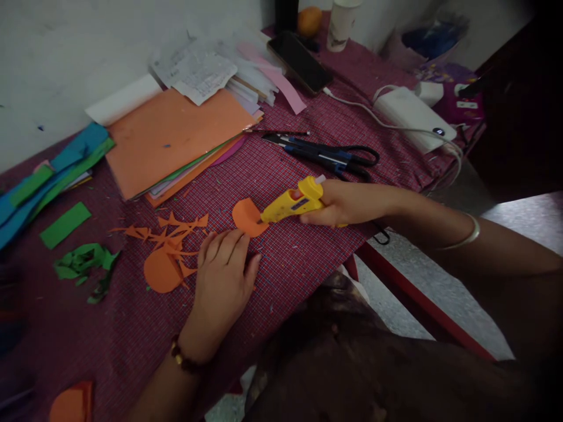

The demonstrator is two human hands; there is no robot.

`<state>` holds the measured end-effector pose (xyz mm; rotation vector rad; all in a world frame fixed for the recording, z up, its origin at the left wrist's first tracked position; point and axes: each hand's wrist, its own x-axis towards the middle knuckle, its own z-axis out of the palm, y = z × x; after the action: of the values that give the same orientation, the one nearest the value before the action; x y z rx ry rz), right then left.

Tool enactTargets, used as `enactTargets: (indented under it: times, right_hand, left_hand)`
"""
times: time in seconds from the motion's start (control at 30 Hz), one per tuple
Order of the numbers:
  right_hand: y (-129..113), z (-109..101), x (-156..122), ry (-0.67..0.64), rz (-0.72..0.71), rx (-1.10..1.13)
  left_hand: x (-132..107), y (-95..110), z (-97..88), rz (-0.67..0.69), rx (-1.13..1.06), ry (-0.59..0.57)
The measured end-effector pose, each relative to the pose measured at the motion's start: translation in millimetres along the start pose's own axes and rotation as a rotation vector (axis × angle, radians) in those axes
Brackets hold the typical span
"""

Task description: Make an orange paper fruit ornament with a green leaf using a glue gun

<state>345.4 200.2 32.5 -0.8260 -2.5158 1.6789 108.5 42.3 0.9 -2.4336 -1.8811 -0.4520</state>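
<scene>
My right hand (341,204) is wrapped round a yellow hot glue gun (292,203), its nozzle touching a small rounded orange paper piece (247,217) on the checked red tablecloth (299,258). My left hand (224,275) lies flat on the cloth with fingers stretched out, fingertips at the near edge of that orange piece. Left of this hand lie an orange paper circle (162,271) and spiky orange cut-offs (169,231).
A stack of coloured paper sheets (171,138) lies at the back left, with green scraps (83,264) and blue and green strips (48,176). Black scissors (329,157), a phone (299,61), a white power bank (413,117) with cable, a cup (341,23) and an orange (309,20) sit behind.
</scene>
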Motion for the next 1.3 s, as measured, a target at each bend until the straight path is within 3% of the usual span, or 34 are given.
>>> enactTargets:
  times: [0.1,0.2,0.3,0.4,0.5,0.6,0.67,0.77,1.0,1.3]
  right_hand:
    - [-1,5,5,-0.005,-0.061,-0.054]
    - [-3,9,20,0.088,-0.105,-0.054]
    - [-4,10,24,0.171,-0.032,0.061]
    - [-2,11,13,0.177,0.059,0.309]
    - [3,11,0,0.201,0.038,0.523]
    - [8,11,-3,0.206,-0.012,0.649]
    - [12,11,-2,0.199,-0.022,0.679]
    - [14,12,0,0.190,-0.020,0.669]
    - [13,14,-3,0.226,-0.045,0.641]
    - [11,14,-3,0.229,-0.011,0.609]
  left_hand:
    - [0,1,-0.2,0.000,0.005,-0.003]
    - [1,4,1.3,-0.011,-0.003,-0.011]
    - [3,1,-1.9,-0.049,-0.069,-0.022]
    - [2,-13,-19.8,-0.114,-0.310,-0.034]
    - [-6,-31,-46.8,-0.373,-0.479,0.076]
    - [-18,-37,-61.7,-0.310,-0.419,0.029]
    - [-26,-32,-59.4,-0.192,-0.303,-0.049]
    - [-32,-24,-44.5,-0.134,-0.101,-0.114]
    - [-29,-25,-24.0,-0.147,0.038,-0.064]
    - [-30,-34,-29.4,-0.253,-0.205,0.044]
